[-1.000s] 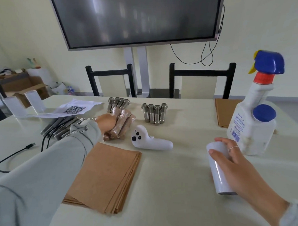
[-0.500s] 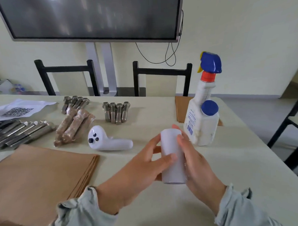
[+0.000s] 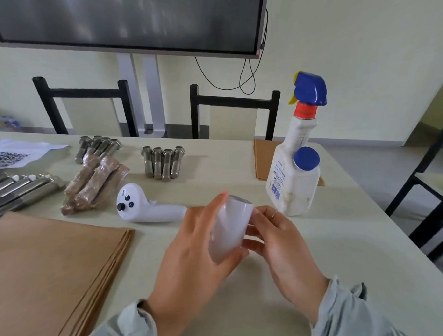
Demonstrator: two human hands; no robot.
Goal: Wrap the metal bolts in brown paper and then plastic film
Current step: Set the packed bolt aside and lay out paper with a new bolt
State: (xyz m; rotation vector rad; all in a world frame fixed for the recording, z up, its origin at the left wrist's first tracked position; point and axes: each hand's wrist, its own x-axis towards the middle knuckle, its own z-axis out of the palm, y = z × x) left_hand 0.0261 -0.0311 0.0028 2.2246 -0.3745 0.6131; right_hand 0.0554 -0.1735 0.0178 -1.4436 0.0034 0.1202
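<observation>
Both hands hold a white roll of plastic film (image 3: 230, 228) above the table's middle. My left hand (image 3: 193, 254) grips it from the left and below; my right hand (image 3: 281, 243) pinches its right side. A stack of brown paper sheets (image 3: 53, 269) lies at the near left. Behind it lie wrapped bolts (image 3: 95, 184) in brown paper and film. Bare metal bolts (image 3: 162, 162) stand in a row at the centre back, more bolts (image 3: 96, 147) behind the wrapped ones, and longer bolts (image 3: 20, 190) at the far left.
A white handheld controller (image 3: 146, 208) lies just left of my hands. A white spray bottle with a blue trigger (image 3: 295, 165) stands to the right, on more brown paper (image 3: 264, 161). A printed sheet (image 3: 16, 155) lies far left. Black chairs and a wall screen are behind the table.
My left hand left the wrapped bolts and joined my right hand on the film roll, which was lifted and tilted. The view swung right.
</observation>
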